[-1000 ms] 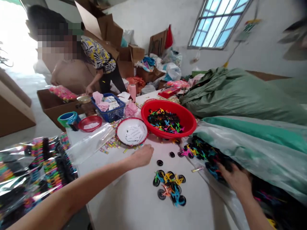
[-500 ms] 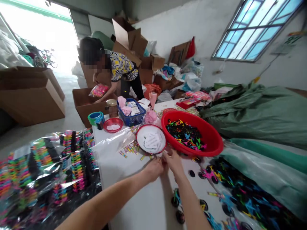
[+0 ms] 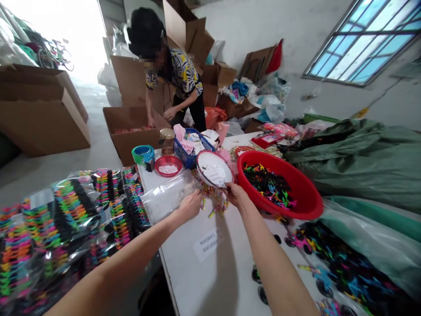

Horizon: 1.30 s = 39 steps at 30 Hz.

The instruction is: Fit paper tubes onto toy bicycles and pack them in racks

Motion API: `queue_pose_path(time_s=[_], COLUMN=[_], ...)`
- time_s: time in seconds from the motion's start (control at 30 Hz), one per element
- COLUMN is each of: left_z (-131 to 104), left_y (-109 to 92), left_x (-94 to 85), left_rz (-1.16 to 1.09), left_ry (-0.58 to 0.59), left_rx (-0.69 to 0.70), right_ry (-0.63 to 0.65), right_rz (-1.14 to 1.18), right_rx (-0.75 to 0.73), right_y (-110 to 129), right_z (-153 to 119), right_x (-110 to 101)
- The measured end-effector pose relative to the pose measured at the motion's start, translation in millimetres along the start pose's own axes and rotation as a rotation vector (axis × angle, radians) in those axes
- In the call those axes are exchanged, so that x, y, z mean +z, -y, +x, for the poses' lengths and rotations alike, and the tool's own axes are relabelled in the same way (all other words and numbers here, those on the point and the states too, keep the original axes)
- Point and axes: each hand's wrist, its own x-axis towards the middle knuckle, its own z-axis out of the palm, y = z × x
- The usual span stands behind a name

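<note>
My right hand (image 3: 235, 194) grips the near rim of a white bowl (image 3: 215, 166), which is tilted and holds white paper slips. To its left, my left hand (image 3: 190, 206) is at the edge of a clear plastic bag (image 3: 167, 195); its fingers are bent, and whether they pinch anything is too small to tell. Small yellow and pink wrapped pieces (image 3: 215, 204) lie on the table under and in front of the bowl. A printed white label (image 3: 208, 244) lies on the white table (image 3: 184, 267) nearer to me.
Right of the bowl stands a red basin (image 3: 309, 204) of colourful toy bikes. Beyond are a blue basket (image 3: 187, 158), a red dish (image 3: 168, 173) and a jar (image 3: 167, 141). A person (image 3: 184, 74) bends over a cardboard box (image 3: 131, 142). Bagged toys (image 3: 72, 210) fill the left.
My left hand has moved left, away from my right hand, to the bag. The bowl now tilts in my right hand. The label on the table has come into view. The person's hand no longer holds a pink bag.
</note>
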Motion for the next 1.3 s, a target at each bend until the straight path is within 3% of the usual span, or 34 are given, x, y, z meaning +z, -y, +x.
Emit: queue_pose_path(time_s=[0.1, 0.2, 0.3, 0.43, 0.57, 0.67, 0.83, 1.07, 1.3], left_z=[38, 51, 39, 6, -17, -27, -37, -35, -33], left_y=[-7, -18, -32, -52, -59, -55, -50, -61, -67], left_x=[5.6, 17.8, 32.9, 46.7, 47.6, 44.8, 44.3, 40.8, 32.2], left_rz=[0.032, 0.056, 0.062, 0.057, 0.047, 0.039, -0.139, -0.125, -0.215], left_ry=[0.023, 0.035, 0.044, 0.068, 0.089, 0.084, 0.039, 0.066, 0.025], left_rx=[-0.024, -0.007, 0.078, 0.253, 0.420, 0.472, 0.325, 0.222, 0.201], right_ry=[0.001, 0.060, 0.104, 0.020, -0.040, -0.087, -0.202, -0.252, -0.009], right_rz=[-0.033, -0.057, -0.134, -0.350, -0.650, -0.914, -1.149, -1.225, -1.046], right_rx=[-0.010, -0.088, -0.183, -0.322, -0.474, -0.533, -0.521, -0.499, -0.567], right_y=[2, -9, -25, -46, -67, -82, -94, -70, -58], right_z=[11, 5, -4, -9, -30, -56, -85, -105, -154], right_x=[8, -7, -29, -51, -69, -85, -105, -111, -112])
